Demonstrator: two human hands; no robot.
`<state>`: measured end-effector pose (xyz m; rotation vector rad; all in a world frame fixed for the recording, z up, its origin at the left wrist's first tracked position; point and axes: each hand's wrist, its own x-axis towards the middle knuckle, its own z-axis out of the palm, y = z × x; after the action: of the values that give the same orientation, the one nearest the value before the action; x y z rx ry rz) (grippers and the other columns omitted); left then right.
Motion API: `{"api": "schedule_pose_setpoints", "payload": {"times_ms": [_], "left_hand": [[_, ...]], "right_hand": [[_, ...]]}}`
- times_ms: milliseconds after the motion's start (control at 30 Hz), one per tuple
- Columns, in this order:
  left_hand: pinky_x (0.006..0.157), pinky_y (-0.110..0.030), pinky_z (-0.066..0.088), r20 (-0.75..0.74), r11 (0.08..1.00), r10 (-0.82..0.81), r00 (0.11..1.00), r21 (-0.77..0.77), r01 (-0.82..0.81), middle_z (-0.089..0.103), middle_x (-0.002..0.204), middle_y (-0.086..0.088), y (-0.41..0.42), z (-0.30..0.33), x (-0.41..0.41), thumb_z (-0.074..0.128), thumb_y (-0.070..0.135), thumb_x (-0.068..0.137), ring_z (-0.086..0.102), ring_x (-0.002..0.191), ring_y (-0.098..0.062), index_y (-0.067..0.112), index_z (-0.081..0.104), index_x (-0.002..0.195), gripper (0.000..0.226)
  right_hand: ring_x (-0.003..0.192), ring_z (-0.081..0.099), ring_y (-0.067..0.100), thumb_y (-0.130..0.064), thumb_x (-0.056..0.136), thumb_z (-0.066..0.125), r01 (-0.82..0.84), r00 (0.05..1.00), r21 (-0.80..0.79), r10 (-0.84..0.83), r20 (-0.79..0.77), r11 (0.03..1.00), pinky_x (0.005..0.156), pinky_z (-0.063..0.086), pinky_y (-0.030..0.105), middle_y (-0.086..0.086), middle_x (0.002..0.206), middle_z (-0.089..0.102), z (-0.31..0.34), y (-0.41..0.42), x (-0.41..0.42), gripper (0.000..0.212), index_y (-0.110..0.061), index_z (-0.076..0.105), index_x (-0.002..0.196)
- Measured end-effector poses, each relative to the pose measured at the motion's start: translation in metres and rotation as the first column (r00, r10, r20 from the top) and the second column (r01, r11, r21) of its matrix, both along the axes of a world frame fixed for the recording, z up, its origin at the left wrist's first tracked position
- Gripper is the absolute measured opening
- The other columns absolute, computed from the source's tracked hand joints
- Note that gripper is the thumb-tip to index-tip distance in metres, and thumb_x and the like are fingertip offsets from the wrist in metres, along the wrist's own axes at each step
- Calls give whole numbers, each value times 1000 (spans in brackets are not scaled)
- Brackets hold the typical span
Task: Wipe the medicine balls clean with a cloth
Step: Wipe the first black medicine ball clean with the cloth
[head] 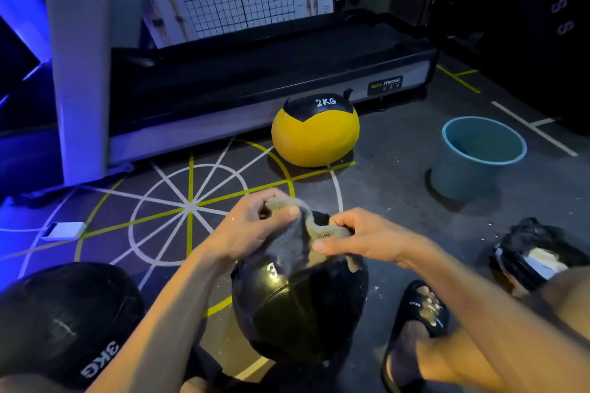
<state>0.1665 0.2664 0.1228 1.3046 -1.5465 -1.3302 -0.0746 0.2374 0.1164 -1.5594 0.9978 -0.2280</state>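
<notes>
Head: cloth between hands (gripped).

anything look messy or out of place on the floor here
Pale specks and crumbs are scattered over the dark floor between the black ball and the blue bucket, like dust or grit. Nothing else stands out.

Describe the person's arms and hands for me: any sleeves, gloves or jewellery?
Both forearms are bare, with no sleeves in view. The left hand and right hand wear no gloves, and no rings, watch or wristband can be seen.
</notes>
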Motion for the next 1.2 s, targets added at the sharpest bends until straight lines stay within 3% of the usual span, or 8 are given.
{"api": "schedule_pose_setpoints", "payload": {"times_ms": [167,267,333,533,700,900,1033,1200], "left_hand": [[77,-28,53,176,987,-122,977,-83,138,70,95,-4,-16,13,-13,77,36,90,64,86,-12,18,70,108,27],[76,-31,54,-46,970,239,970,53,-237,71,97,-2,-16,-2,-14,75,47,83,67,86,-15,26,67,118,41],[81,-35,54,-255,860,484,837,313,-402,71,109,-8,-8,-22,-12,65,47,92,68,94,-21,17,63,128,47],[120,-53,33,-473,763,427,770,646,-26,63,139,-19,49,-63,-33,32,68,99,56,131,-34,9,70,130,76],[116,-50,36,-509,845,468,723,497,-197,63,136,-24,46,-61,-41,52,32,102,57,122,-33,6,64,135,44],[61,-30,49,-214,857,454,865,368,-359,63,86,-15,32,-44,-20,55,25,104,59,68,-21,2,65,107,25],[77,-33,56,-343,965,261,902,112,-237,73,110,-16,27,-10,-7,61,11,97,70,93,-26,3,59,128,32],[74,-19,52,-144,969,147,979,-177,-172,76,89,3,19,23,1,59,-12,93,70,86,-7,2,72,91,19]], "right_hand": [[95,74,18,-24,91,76,71,982,138,-93,166,988,93,59,36,5,102,77,-2,6,14,26,-6,68,108],[93,76,18,-20,97,68,180,939,272,-248,239,945,78,61,28,7,102,78,1,8,17,17,-7,68,109],[93,76,23,-21,97,67,259,873,370,-381,305,892,75,62,31,12,104,78,4,8,17,22,-6,68,114],[110,72,33,-34,94,64,291,775,497,-506,379,818,96,56,47,18,117,74,2,10,18,44,-7,66,128],[118,68,32,-41,104,51,223,847,481,-413,334,848,101,53,51,17,125,71,-9,4,10,43,-14,62,135],[108,72,29,-16,100,62,290,864,433,-428,264,853,82,62,44,14,123,71,-18,-2,-1,27,-12,65,126],[65,70,7,1,96,57,244,783,302,-371,499,921,56,57,24,-5,85,73,3,-7,-7,22,-10,62,114],[74,68,11,7,86,65,289,763,-9,-225,606,957,62,56,24,-1,83,72,14,-19,-24,32,-21,80,78]]}}
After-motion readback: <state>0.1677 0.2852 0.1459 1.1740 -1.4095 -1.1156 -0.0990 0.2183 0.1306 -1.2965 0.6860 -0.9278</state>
